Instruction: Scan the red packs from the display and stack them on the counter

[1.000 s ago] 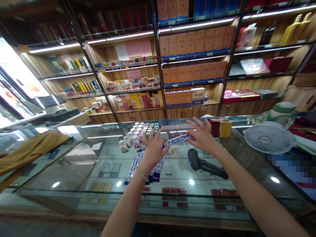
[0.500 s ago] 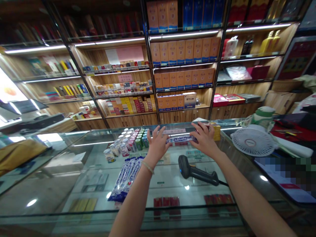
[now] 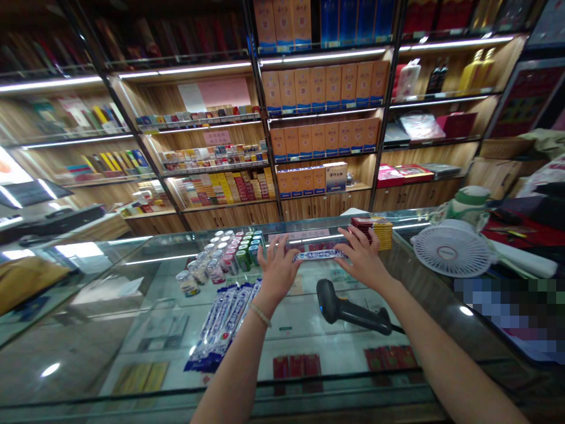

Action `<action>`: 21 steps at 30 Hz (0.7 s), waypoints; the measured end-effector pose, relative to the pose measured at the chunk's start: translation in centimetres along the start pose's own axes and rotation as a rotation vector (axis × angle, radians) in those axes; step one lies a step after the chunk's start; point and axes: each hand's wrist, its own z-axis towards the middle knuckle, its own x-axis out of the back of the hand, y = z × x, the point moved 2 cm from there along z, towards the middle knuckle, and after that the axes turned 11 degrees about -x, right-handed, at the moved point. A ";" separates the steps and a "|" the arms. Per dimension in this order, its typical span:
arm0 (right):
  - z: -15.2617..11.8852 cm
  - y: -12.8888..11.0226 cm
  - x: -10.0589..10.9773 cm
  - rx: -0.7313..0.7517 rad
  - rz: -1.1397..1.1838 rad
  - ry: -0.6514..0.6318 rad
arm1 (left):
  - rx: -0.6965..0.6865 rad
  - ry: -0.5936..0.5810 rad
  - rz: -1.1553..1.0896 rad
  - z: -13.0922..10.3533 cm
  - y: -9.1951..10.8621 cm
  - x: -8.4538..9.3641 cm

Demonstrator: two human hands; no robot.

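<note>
A slim blue-and-white wrapped packet (image 3: 319,255) spans the gap between my hands, level above the glass counter. Its left end is pinched by my left hand (image 3: 279,266), which has a beaded bracelet at the wrist. My right hand (image 3: 362,255) pinches the other end, its upper fingers raised. Several similar blue-and-white packets (image 3: 225,324) lie side by side on the glass, left of my left forearm. Below my right hand rests a black barcode scanner (image 3: 351,309), its cable passing behind my right forearm.
Rows of small cans or jars (image 3: 220,259) stand left of my hands. A stack of yellow and dark red packs (image 3: 380,233) sits behind my right hand. To the right are a white fan (image 3: 451,248) and a green-and-white jug (image 3: 470,203). Stocked shelves (image 3: 324,113) line the wall.
The packet stays pinched between both hands and now sits slightly lower and further left in view. The whole scene has shifted a little left with the camera.
</note>
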 end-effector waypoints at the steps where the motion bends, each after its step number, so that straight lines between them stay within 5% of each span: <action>1: 0.0 0.0 0.0 -0.001 -0.003 0.000 | 0.002 0.000 -0.002 0.0 0.0 -0.1; 21: -0.2 -0.5 -0.2 0.004 -0.032 -0.007 | 0.016 -0.060 -0.137 0.1 0.1 -0.1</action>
